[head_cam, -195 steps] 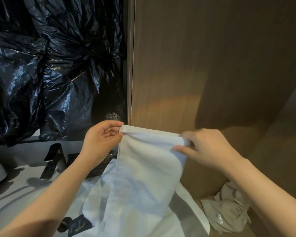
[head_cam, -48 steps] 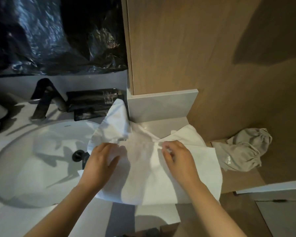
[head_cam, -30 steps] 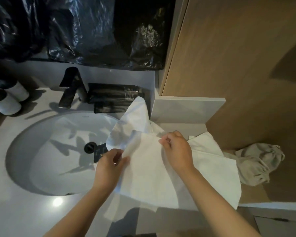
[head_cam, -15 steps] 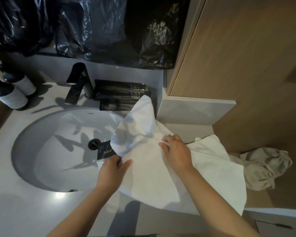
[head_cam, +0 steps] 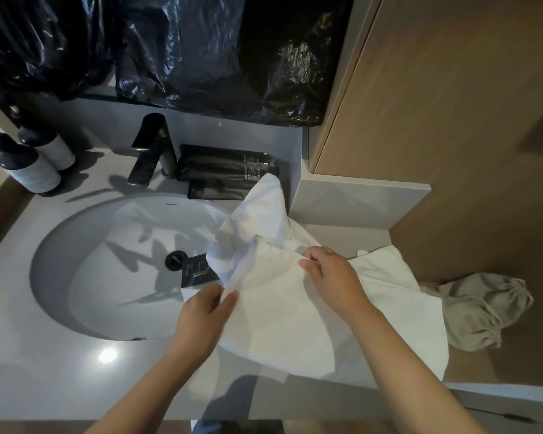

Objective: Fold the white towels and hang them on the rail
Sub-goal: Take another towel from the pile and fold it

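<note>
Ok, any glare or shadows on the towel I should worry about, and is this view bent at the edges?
Head view: one small glare spot on the counter, clear of the white towel. Head view: a grey shadow crosses the towel beside the right hand; finger shadows fall in the sink. Head view: wide-angle lens slants the wooden panel edge; towel is sharp.

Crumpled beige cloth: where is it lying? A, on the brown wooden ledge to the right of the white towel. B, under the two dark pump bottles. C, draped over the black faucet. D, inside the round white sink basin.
A: the crumpled beige cloth lies on the brown wooden ledge, at the right edge of the white towel.
</note>
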The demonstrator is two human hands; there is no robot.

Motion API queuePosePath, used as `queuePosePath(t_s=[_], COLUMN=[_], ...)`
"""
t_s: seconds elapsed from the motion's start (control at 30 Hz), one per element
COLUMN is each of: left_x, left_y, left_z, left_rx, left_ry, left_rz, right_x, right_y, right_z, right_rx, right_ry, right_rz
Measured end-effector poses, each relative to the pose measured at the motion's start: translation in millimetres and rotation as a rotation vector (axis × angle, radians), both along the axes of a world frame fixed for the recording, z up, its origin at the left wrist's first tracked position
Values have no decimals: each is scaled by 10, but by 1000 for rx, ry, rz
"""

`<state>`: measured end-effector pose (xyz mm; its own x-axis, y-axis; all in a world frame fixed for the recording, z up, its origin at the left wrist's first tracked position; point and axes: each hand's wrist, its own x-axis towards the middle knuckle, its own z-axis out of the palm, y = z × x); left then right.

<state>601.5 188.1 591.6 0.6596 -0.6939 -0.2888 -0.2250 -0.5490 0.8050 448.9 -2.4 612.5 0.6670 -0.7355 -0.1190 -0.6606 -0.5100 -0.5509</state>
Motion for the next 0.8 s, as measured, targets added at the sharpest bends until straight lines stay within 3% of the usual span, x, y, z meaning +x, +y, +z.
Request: queuePosePath(t_s=[0.23,0.5,0.67,0.8], left_x=[-78,-83,-120,-121], left_y=[162,187,198,137], left_z=[-188,-267,-284,-316], left_rx=[204,183,179,218], left_ry=[-100,-134,-115,-186], left_rz=[-45,-53,-35,-17], right_x=[205,109,214,215], right_y=[102,204,194,226], right_z=[-199,-314,-419,-446], right_rx=[-181,-229,-247,-228], right_ry=[303,128,272,264], right_rz=[78,3,26,11])
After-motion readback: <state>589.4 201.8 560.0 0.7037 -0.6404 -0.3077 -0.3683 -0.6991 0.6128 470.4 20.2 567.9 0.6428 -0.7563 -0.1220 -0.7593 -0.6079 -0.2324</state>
